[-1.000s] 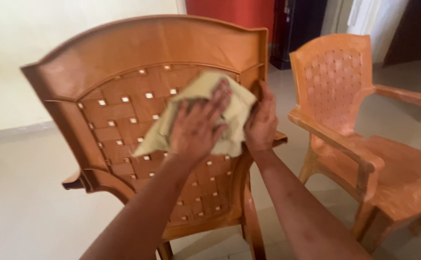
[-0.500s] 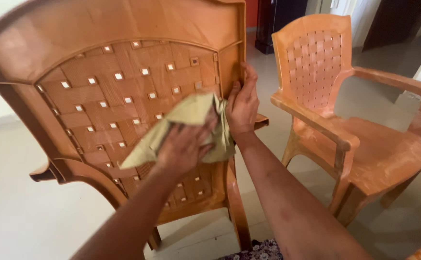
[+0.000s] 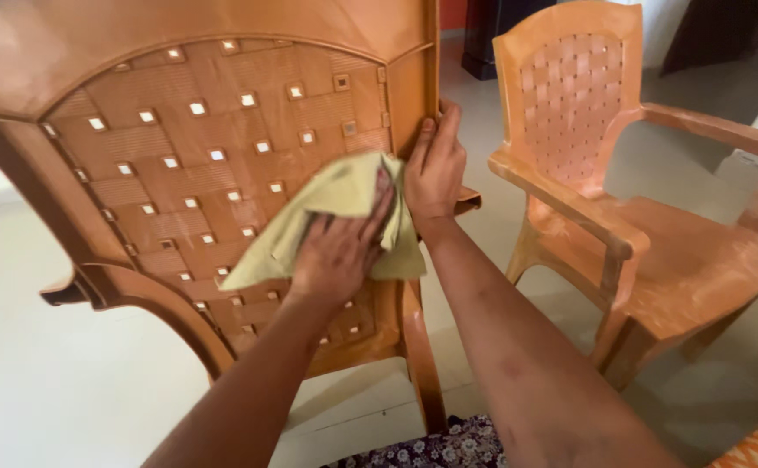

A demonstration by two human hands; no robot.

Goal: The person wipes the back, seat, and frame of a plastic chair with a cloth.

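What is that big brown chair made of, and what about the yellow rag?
The chair looks like moulded plastic: one smooth, slightly glossy orange-brown piece, its back shaped as a fake weave with small square holes. The rag looks like soft cloth, probably cotton or microfibre: it folds and droops under the left hand. The right hand grips the chair's edge.
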